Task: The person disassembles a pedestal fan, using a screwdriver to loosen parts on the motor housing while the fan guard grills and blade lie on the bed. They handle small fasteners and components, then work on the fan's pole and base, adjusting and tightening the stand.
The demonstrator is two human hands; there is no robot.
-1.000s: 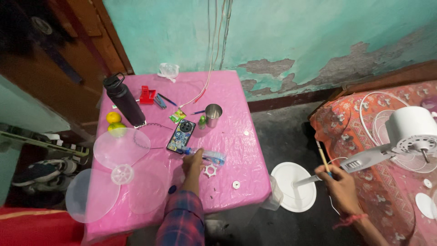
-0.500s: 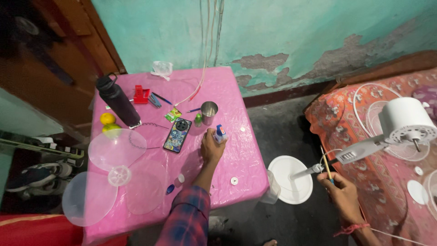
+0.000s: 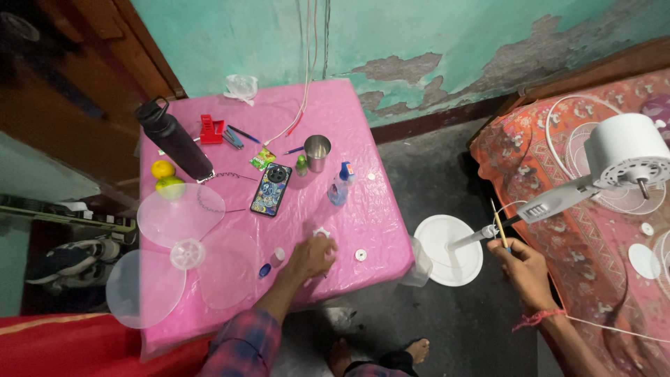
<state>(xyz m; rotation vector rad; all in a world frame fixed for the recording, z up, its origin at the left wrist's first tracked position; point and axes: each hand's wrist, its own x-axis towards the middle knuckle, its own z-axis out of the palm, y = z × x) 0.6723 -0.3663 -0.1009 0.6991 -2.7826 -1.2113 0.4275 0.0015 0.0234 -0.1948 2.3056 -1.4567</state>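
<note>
Head view: left hand [image 3: 312, 255] curled over small white part [image 3: 321, 232]; right hand [image 3: 525, 269] grips thin stick [image 3: 500, 225].

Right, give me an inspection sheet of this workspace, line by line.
Surface: pink table, plastic-covered.
Job's things: small white part under left hand; thin stick in right hand, beside the fan stand.
Clutter: black bottle, phone, steel cup, spray bottle, clear fan blade.
Grips: left hand's unclear; right closed on stick.
Cables: red and white wires; white cord.
Surroundings: peeling green wall, patterned bed.
</note>
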